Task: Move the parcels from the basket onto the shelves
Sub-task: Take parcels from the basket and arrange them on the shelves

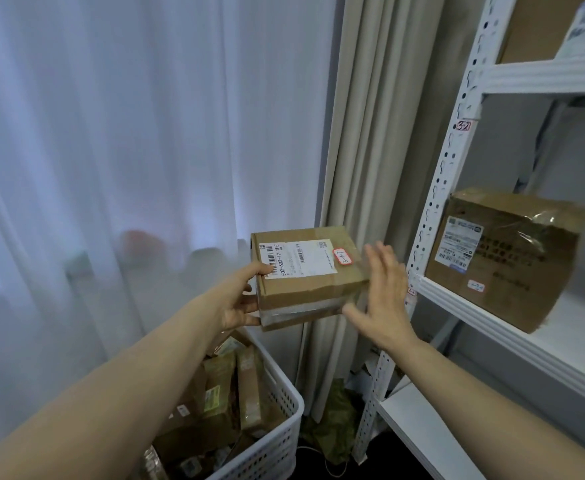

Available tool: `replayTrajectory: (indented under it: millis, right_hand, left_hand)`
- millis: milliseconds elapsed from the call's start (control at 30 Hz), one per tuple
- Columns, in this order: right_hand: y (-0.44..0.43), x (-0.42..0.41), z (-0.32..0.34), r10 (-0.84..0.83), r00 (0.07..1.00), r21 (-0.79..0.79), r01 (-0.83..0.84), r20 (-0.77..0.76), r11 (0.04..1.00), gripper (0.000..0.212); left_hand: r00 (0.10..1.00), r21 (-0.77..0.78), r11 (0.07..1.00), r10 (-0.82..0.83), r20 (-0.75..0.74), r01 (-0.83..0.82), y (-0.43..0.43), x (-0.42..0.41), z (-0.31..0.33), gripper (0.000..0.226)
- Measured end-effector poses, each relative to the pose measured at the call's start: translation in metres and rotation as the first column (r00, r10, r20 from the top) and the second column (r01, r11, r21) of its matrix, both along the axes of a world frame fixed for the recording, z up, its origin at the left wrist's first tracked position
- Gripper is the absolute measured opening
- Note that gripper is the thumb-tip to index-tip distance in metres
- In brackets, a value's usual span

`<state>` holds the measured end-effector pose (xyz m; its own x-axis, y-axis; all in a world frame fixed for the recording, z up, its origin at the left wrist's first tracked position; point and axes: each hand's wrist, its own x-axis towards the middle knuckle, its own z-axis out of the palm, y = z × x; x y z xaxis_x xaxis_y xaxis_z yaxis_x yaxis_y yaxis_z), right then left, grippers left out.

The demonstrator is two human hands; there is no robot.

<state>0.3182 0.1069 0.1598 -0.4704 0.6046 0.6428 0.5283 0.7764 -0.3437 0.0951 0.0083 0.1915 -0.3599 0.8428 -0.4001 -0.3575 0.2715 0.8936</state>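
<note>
Curtain (111, 133) veils shapes (142, 244); left grip (239, 301) holds parcel (315, 289) (label (298, 258) blurred), right grip (384, 292) wide.

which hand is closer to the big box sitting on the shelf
Right. The right hand is open at the held parcel's right end, beside the shelf post, short of the big box. The left hand grips the parcel's far left end, farther away.

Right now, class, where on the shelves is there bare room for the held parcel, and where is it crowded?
Bare board shows on the middle shelf, right of the large box; the lower shelf shows bare beside the post. Crowded: the top shelf, and the basket, packed with parcels.
</note>
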Motion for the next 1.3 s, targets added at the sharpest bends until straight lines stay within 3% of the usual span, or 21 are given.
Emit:
replayTrajectory:
  millis: [67,133,233,300,367,500,667,800,900,1033,1133,1200,1233,1300]
  right_hand:
    - [0.001,-0.002,0.012,-0.095,0.937,-0.400,-0.051,-0.336,0.915,0.094]
    - [0.011,-0.005,0.019,-0.293,0.813,-0.712,-0.197,-0.503,0.674,0.103]
    - [0.019,-0.011,0.014,-0.402,0.728,-0.828,-0.439,-0.555,0.348,0.120]
    - [0.015,-0.015,0.012,-0.363,0.725,-0.811,-0.519,-0.585,0.271,0.095]
    - [0.015,-0.018,0.013,-0.326,0.712,-0.782,-0.549,-0.622,0.293,0.065]
    - [0.020,-0.017,0.019,-0.303,0.712,-0.771,-0.544,-0.633,0.332,0.044]
    - [0.039,0.000,0.034,-0.259,0.766,-0.797,-0.494,-0.588,0.346,0.089]
    - [0.047,0.018,0.057,-0.152,0.828,-0.811,-0.462,-0.539,0.360,0.098]
    - [0.044,0.029,0.075,0.015,0.897,-0.847,-0.422,-0.441,0.324,0.063]
    - [0.038,0.037,0.085,0.089,0.931,-0.879,-0.363,-0.353,0.310,0.038]
    - [0.032,0.038,0.082,-0.039,0.872,-0.837,-0.454,-0.487,0.305,0.035]
    - [0.027,0.039,0.080,-0.181,0.772,-0.776,-0.535,-0.610,0.334,0.035]
    - [0.024,0.039,0.079,-0.243,0.721,-0.750,-0.554,-0.650,0.361,0.030]
    - [0.017,0.042,0.081,-0.341,0.623,-0.706,-0.568,-0.704,0.423,0.017]
  left_hand:
    - [1.000,0.041,0.999,0.012,0.006,-0.012,0.000,0.000,0.001,0.073]
    - [0.999,0.084,0.996,0.013,0.035,-0.016,-0.001,0.003,0.002,0.060]
    - [0.997,0.138,0.990,0.011,0.079,-0.022,-0.001,0.008,0.002,0.043]
    - [0.995,0.161,0.987,0.005,0.103,-0.022,0.000,0.008,0.001,0.036]
    - [0.994,0.179,0.984,-0.004,0.112,-0.016,0.002,0.005,0.001,0.031]
    - [0.991,0.202,0.979,-0.022,0.128,-0.004,0.005,-0.002,0.001,0.029]
    - [0.993,0.219,0.970,-0.112,0.036,0.102,0.008,-0.022,0.009,0.077]
    - [0.976,0.208,0.954,-0.210,-0.059,0.218,0.014,-0.032,0.028,0.079]
    - [0.942,0.165,0.932,-0.300,-0.152,0.324,0.017,-0.035,0.043,0.079]
    - [0.916,0.159,0.909,-0.354,-0.189,0.385,0.018,-0.032,0.060,0.082]
    - [0.938,0.210,0.924,-0.279,-0.204,0.321,0.026,-0.024,0.070,0.062]
    - [0.983,0.240,0.966,-0.049,-0.178,0.091,0.038,-0.016,0.070,0.054]
    - [0.992,0.232,0.973,0.031,-0.125,-0.001,0.043,-0.010,0.068,0.064]
    - [0.999,0.190,0.981,-0.031,-0.031,0.036,0.049,0.007,0.064,0.092]
